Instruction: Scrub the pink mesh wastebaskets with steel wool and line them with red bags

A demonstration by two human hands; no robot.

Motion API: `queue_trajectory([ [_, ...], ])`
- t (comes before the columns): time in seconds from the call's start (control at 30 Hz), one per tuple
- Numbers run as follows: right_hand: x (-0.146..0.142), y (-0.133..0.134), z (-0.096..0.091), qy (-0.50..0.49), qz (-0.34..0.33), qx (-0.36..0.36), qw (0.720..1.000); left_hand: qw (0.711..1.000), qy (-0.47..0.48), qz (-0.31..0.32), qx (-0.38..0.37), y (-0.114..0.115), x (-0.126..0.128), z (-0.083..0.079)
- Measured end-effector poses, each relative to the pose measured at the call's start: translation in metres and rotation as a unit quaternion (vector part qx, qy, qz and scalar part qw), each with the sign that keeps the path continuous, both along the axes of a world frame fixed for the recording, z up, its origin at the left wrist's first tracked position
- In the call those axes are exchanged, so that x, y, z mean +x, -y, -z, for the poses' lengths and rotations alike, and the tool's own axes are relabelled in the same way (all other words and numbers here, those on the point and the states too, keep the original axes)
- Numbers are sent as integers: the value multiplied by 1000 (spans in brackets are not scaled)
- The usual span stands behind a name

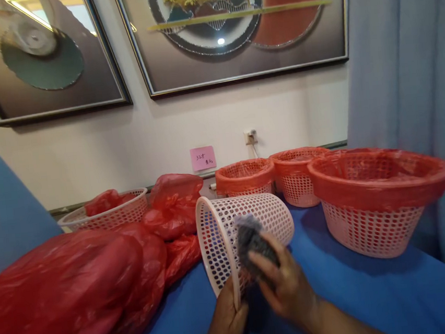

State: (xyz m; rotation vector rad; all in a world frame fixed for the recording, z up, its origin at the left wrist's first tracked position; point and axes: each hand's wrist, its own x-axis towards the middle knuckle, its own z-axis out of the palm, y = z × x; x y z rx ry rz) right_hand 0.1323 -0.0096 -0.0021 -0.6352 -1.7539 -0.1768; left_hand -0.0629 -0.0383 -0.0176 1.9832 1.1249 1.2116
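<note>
A pinkish-white perforated plastic wastebasket [266, 210] lies on its side on the blue cloth, its mouth facing left. My left hand [227, 319] grips the lower part of its rim, thumb on one side of the edge. In my right hand [286, 281] is a dark grey cloth [251, 243], bunched up and pressed against the basket's outer wall near the rim. The cloth is slightly blurred. The fingertips of my left hand are partly hidden behind the rim.
Red plastic bags [80, 285] spread over the left side of the blue-covered table [408, 296]. A white basket [132, 210] stands at the back left. Along the back and right are red-lined baskets: a small one [245, 178], another [299, 188] and a wide one [370, 226].
</note>
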Motion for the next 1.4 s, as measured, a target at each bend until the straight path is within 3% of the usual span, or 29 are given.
queue_trajectory([
  [0.07,-6,11,5,38,-49,62,996,1000,15,12,-22,2,2,0],
  [0.13,-5,9,10,42,-52,71,995,998,23,12,-50,3,1,0],
  [0.23,18,-19,15,-21,30,-44,998,996,31,4,-86,2,-3,-2],
  [0.33,52,-55,18,-138,128,-188,964,994,32,1,-104,-2,-9,-3],
  [0.4,64,-64,18,-172,152,-220,948,994,28,2,-106,-5,-11,-4],
  [0.47,61,-55,13,-147,131,-194,961,994,19,15,-102,-7,-12,-6],
  [0.57,35,-18,3,-33,20,-91,995,993,2,68,-101,-7,-8,-12],
  [0.7,5,20,-5,73,-137,29,988,987,4,101,-123,-3,-1,-21],
  [0.83,4,21,-3,103,-156,41,982,994,18,50,-96,2,-3,-19],
  [0.93,5,20,-2,125,-157,44,979,995,80,-19,-59,5,-7,-12],
  [1.03,5,20,-4,129,-159,60,977,989,122,-43,-70,6,-8,-9],
  [1.1,11,11,-3,106,-124,51,985,985,137,-51,-87,5,-8,-10],
  [1.2,38,-21,2,0,23,-38,999,983,136,-71,-98,0,-8,-12],
  [1.3,72,-61,13,-123,163,-190,960,987,113,-75,-90,-5,-9,-11],
  [1.4,82,-75,19,-167,187,-257,933,991,85,-66,-78,-7,-9,-7],
])
